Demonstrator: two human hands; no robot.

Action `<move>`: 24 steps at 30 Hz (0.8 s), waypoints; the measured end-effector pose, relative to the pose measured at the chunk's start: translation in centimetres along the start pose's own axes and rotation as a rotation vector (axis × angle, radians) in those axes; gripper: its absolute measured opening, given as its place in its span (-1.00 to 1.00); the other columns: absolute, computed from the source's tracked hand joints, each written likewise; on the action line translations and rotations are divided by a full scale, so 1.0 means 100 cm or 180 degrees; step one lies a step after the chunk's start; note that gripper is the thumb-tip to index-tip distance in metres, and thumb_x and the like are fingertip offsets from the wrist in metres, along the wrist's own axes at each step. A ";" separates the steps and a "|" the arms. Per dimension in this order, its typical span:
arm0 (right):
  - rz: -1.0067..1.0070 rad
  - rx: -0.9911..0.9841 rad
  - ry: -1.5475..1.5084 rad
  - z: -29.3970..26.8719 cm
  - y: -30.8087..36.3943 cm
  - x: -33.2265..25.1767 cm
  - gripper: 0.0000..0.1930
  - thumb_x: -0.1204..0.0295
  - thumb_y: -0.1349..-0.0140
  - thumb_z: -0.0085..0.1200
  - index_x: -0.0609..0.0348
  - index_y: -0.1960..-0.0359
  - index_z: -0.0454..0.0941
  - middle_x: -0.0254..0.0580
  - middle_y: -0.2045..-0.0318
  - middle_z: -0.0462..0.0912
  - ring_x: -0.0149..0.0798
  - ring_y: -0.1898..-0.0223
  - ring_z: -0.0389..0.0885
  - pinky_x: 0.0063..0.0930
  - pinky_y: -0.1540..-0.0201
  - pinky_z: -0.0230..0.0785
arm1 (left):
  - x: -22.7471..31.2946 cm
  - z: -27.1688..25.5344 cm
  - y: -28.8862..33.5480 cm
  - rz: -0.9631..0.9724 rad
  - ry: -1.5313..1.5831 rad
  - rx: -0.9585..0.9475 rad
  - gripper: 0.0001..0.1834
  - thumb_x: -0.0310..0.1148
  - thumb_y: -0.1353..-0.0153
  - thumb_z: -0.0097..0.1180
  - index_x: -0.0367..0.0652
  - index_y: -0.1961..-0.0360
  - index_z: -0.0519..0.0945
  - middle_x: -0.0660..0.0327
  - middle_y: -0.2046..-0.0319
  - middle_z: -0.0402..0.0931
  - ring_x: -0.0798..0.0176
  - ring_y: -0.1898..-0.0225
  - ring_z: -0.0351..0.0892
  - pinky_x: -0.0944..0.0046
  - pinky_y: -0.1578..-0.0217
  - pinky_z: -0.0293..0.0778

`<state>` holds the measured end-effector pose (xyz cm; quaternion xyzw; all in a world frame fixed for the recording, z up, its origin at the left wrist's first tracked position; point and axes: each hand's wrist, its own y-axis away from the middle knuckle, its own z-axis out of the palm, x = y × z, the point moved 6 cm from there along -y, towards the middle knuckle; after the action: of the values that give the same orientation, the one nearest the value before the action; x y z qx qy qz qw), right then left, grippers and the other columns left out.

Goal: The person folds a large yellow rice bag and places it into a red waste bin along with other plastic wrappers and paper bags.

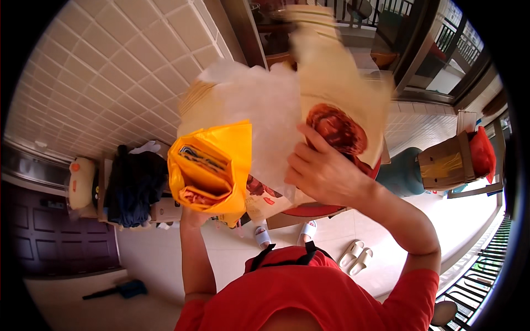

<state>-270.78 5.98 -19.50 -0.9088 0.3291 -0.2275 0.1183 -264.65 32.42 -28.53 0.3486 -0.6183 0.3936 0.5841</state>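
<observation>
My left hand (194,218) grips a folded yellow plastic bag (237,160) from below, its top gaping upward. Inside the bag are folded layers and some reddish printed material, too small to name. My right hand (328,171) is closed on a large beige packaging bag (353,83) with a red-brown food picture; its upper part is smeared by motion. Between the two hands lies a whitish sheet (262,105), with more beige packaging around it. Part of a red round surface (314,211) shows under the packaging.
Beige slippers (356,257) lie on the floor at right. Farther right are a teal cylinder (400,171) and a cardboard box (444,164) beside a red bag (482,154). Dark clothes (135,187) are heaped by the tiled wall; a dark dustpan (131,288) lies at lower left.
</observation>
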 end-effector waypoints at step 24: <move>0.2795 -0.0101 -0.0829 0.021 0.020 0.038 -0.91 0.46 -0.04 0.13 0.18 0.47 0.50 -0.10 0.53 0.57 -0.10 0.49 0.61 -0.32 0.48 0.45 | 0.020 0.035 -0.022 -0.0003 -0.0410 -0.0199 -0.45 -0.47 0.26 0.49 -0.24 0.14 0.60 0.18 0.18 0.65 0.31 0.10 0.58 0.29 -0.06 0.39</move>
<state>-268.27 2.10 -20.74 -0.7059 0.6690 -0.0347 0.2300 -264.39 28.39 -26.41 0.3550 -0.6664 0.3506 0.5540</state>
